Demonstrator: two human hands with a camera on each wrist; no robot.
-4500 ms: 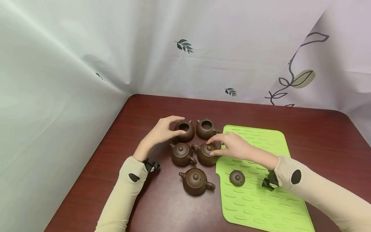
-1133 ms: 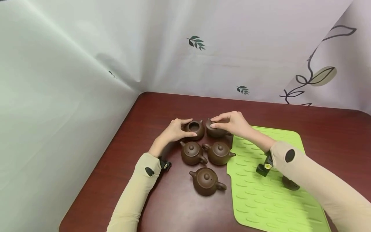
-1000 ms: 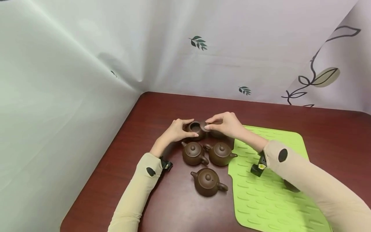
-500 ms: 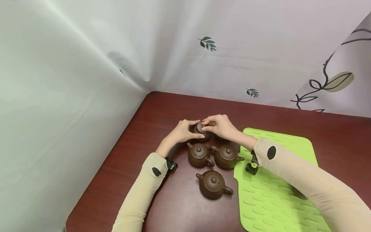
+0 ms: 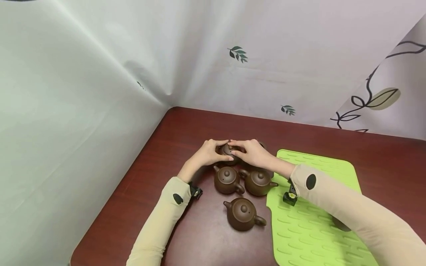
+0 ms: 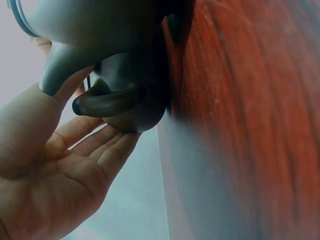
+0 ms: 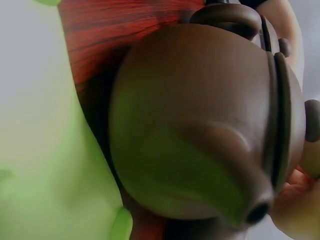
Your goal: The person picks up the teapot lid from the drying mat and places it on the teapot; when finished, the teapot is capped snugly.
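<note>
In the head view, my left hand (image 5: 206, 153) holds the side of the back-left brown teapot (image 5: 235, 160), thumb in front and fingers behind. A matching lid (image 5: 227, 149) sits on that teapot's mouth. My right hand (image 5: 253, 153) has thumb and fingers at the lid, close to its knob. The left wrist view shows my left hand (image 6: 60, 170) with fingertips against the teapot's rounded body below its handle (image 6: 112, 102). Part of my right hand (image 7: 297, 197) shows in the right wrist view, behind a nearer lidded teapot (image 7: 190, 110).
Lidded teapots stand in front: one left (image 5: 226, 181), one right (image 5: 259, 183), one nearest (image 5: 242, 215). Another teapot (image 5: 261, 144) is mostly hidden behind my right hand. A loose lid (image 5: 341, 224) lies partly under my right sleeve on the green mat (image 5: 309, 236).
My right hand first placed a lid at the back-right teapot, then carried it left to the back-left teapot, where it now lies on the mouth. My left hand stays on that teapot.
</note>
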